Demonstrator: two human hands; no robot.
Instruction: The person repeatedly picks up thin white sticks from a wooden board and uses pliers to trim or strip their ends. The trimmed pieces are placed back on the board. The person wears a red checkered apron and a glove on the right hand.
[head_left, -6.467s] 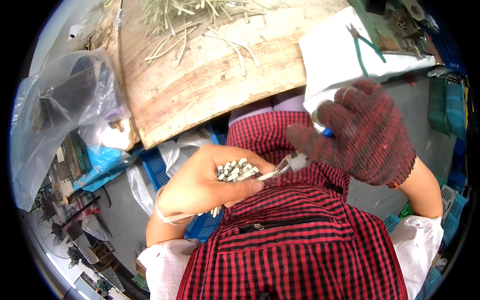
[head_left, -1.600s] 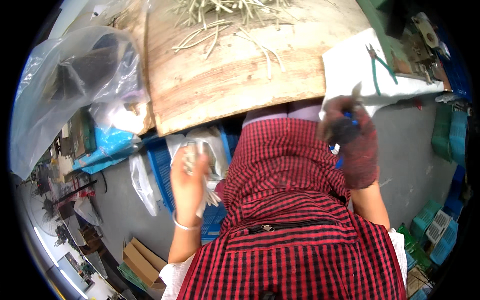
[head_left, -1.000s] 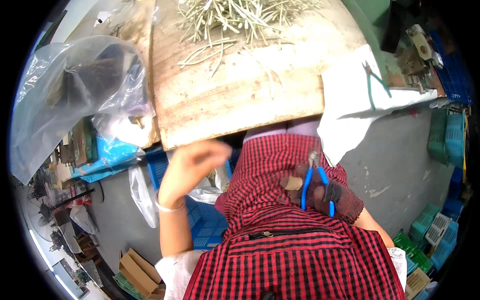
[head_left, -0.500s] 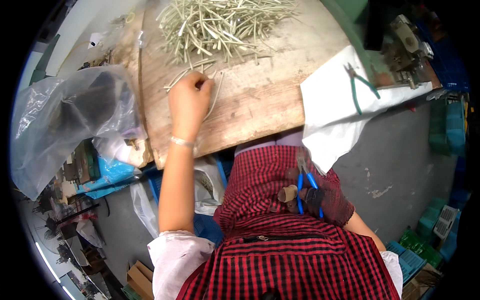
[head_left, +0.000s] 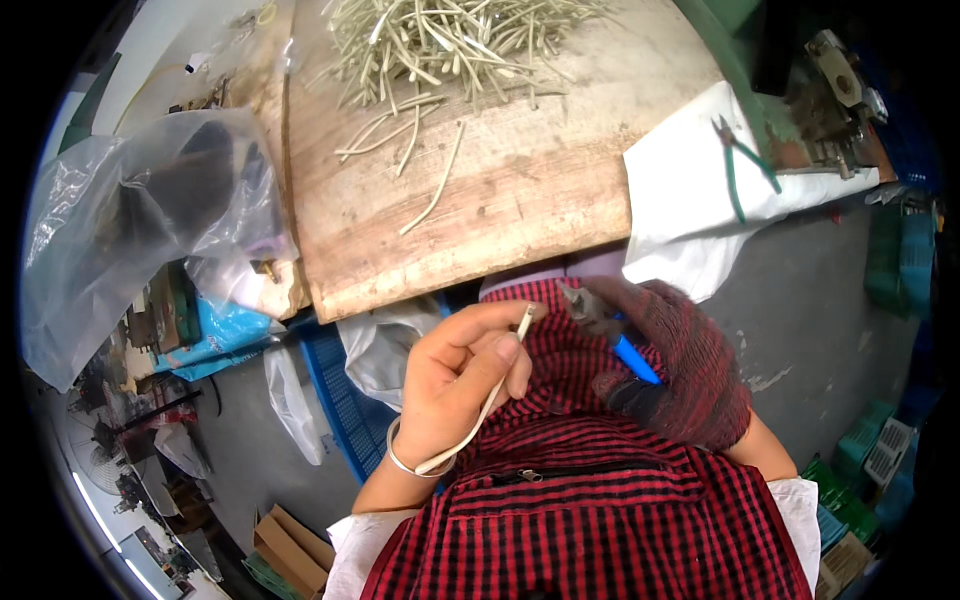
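My left hand is bare and pinches a short cream-coloured cable between thumb and fingers. One cable end points up past the fingertips, and the other hangs back by the bracelet at my wrist. My right hand, in a dark red knitted glove, is closed around blue-handled cutting pliers. Their jaws point toward the cable's upper end but stay apart from it. Both hands are above my red-and-black checked apron.
On the wooden table lies a heap of similar cables, with several loose ones nearer me. Green-handled cutters rest on a white sheet at right. A clear plastic bag is at left, a blue crate below the table.
My left hand has come back from the table to my lap with a cable in it. My right hand has raised the pliers and turned their jaws toward it.
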